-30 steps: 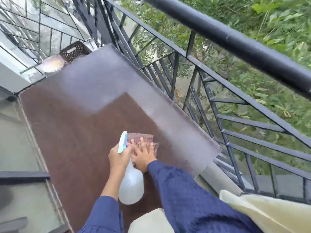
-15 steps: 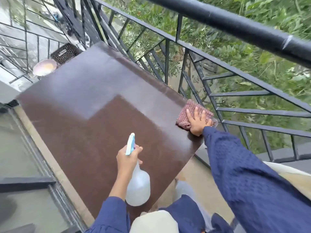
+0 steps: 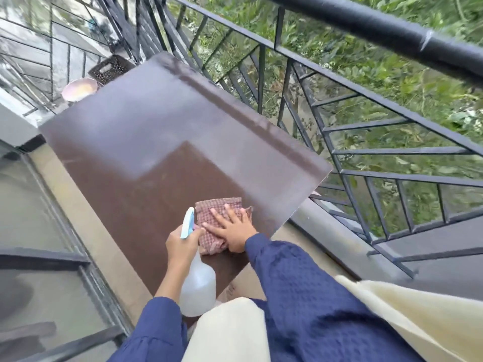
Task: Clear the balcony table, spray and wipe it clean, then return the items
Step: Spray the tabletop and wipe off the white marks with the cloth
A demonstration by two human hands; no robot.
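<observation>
The left hand is curled around the neck of a spray bottle, fingers wrapped just under its pale blue trigger head, which points away from the person. The translucent white body hangs below the hand, over the near edge of the table. The right hand lies flat with fingers spread straight, pressing a red-and-white checked cloth onto the table; the cloth is bunched under the palm, near the table's near right part, just beside the bottle's head. Both sleeves are dark blue. The brown tabletop shows a hazy, lighter sheen across its far and right portions and a darker patch toward the near left. Past the far left corner sit a round bowl and a dark perforated basket. A black metal railing runs along the right side, with green foliage beyond it.
</observation>
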